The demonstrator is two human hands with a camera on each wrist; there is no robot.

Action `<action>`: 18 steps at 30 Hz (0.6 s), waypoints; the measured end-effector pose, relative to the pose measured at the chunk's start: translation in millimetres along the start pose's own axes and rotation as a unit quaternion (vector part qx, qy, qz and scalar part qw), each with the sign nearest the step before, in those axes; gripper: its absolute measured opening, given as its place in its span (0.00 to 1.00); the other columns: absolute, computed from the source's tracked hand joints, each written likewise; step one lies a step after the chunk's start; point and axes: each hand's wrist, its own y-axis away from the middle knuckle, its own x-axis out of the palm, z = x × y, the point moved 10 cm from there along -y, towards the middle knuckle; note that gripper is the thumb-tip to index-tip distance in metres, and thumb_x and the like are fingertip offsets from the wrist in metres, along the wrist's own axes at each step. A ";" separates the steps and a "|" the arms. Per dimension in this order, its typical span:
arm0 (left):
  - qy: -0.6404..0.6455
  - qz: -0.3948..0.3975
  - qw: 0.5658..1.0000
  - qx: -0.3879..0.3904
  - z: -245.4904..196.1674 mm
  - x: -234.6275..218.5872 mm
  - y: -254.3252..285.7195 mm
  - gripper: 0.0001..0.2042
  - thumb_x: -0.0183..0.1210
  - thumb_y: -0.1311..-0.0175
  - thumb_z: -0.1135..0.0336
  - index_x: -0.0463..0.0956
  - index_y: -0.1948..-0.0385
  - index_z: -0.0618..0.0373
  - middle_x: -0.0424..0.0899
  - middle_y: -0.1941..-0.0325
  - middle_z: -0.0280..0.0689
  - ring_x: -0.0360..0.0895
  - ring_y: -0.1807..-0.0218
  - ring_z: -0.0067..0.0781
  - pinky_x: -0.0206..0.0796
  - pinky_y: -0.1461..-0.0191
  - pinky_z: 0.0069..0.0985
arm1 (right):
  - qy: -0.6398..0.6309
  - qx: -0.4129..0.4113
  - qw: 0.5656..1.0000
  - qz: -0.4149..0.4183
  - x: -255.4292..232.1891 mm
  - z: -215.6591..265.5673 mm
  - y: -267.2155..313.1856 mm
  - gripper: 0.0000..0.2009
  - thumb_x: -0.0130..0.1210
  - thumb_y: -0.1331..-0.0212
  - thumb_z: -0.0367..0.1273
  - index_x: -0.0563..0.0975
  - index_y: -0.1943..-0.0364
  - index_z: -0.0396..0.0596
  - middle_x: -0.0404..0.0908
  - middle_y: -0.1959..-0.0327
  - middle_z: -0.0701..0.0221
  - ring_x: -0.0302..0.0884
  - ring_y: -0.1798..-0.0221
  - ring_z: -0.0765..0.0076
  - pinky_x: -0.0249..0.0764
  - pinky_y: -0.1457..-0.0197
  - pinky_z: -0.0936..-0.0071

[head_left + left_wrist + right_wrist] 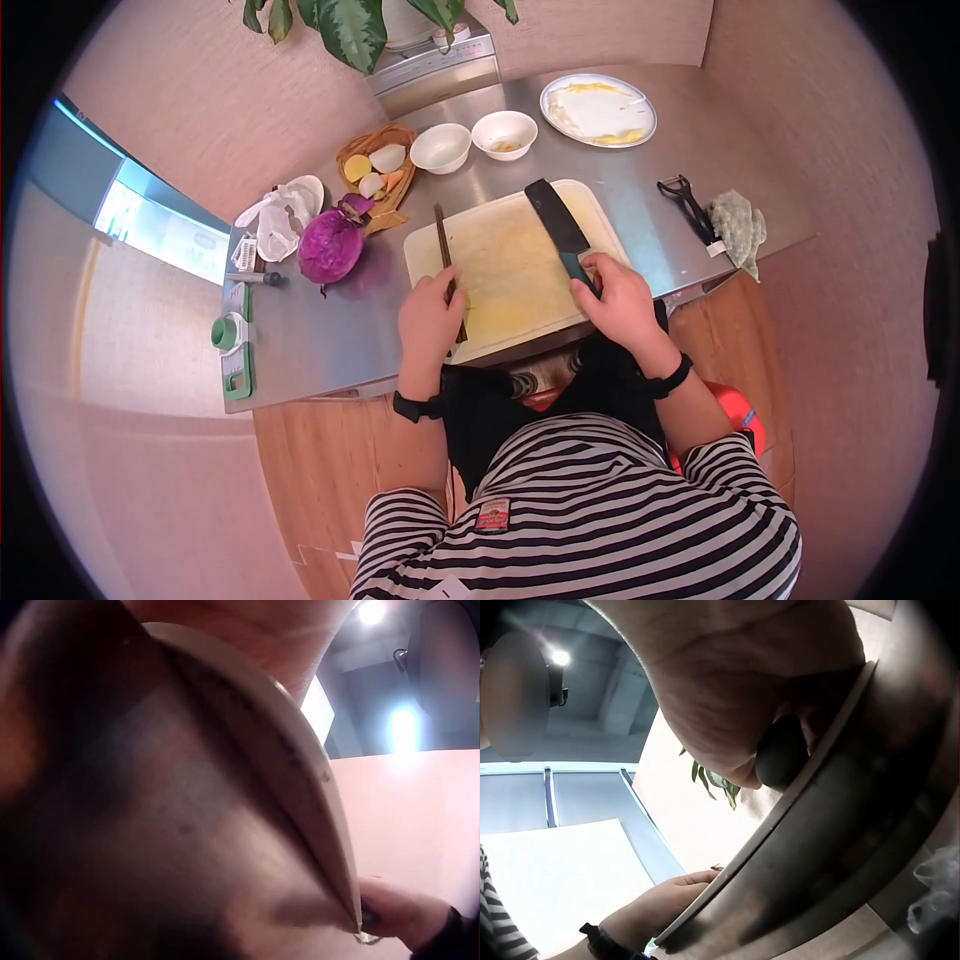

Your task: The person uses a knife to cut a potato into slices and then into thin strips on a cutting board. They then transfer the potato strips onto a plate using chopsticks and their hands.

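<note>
A pale cutting board lies on the steel counter, its near edge over the counter's front. My right hand grips the teal handle of a dark-bladed knife that lies flat on the board's right side. My left hand sits at the board's left edge, fingers curled over a pair of dark chopsticks. The right wrist view shows the dark handle in my palm against the board, with the left hand beyond. The left wrist view is mostly board edge, close up.
Left of the board are a purple cabbage, a basket of cut vegetables and a plastic bag. Behind it stand two white bowls and a plate. A peeler and green cloth lie right.
</note>
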 end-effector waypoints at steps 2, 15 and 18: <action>-0.019 -0.039 0.997 0.069 -2.4 1.9 2.7 0.16 0.58 0.44 0.66 0.80 0.52 0.50 0.78 0.69 0.42 0.78 0.65 0.48 0.70 0.61 0.40 | 0.000 0.004 1.000 0.007 1.0 -1.9 -0.3 0.16 0.61 0.45 0.40 0.78 0.58 0.44 0.78 0.78 0.62 0.79 0.71 0.51 0.73 0.65 0.59; -0.066 0.048 0.996 0.032 -13.1 2.9 -7.5 0.11 0.59 0.46 0.67 0.77 0.61 0.55 0.78 0.68 0.47 0.78 0.61 0.53 0.70 0.58 0.42 | 0.009 -0.078 0.997 -0.001 -6.3 26.4 -2.1 0.16 0.61 0.43 0.37 0.77 0.56 0.40 0.81 0.65 0.56 0.80 0.61 0.47 0.76 0.56 0.56; -0.079 0.058 0.993 0.062 -14.8 4.8 -10.0 0.09 0.60 0.47 0.66 0.76 0.65 0.53 0.78 0.70 0.45 0.78 0.64 0.53 0.70 0.61 0.44 | 0.012 -0.119 0.992 0.048 2.1 48.8 0.5 0.16 0.60 0.43 0.36 0.77 0.55 0.41 0.81 0.64 0.56 0.80 0.59 0.46 0.75 0.54 0.54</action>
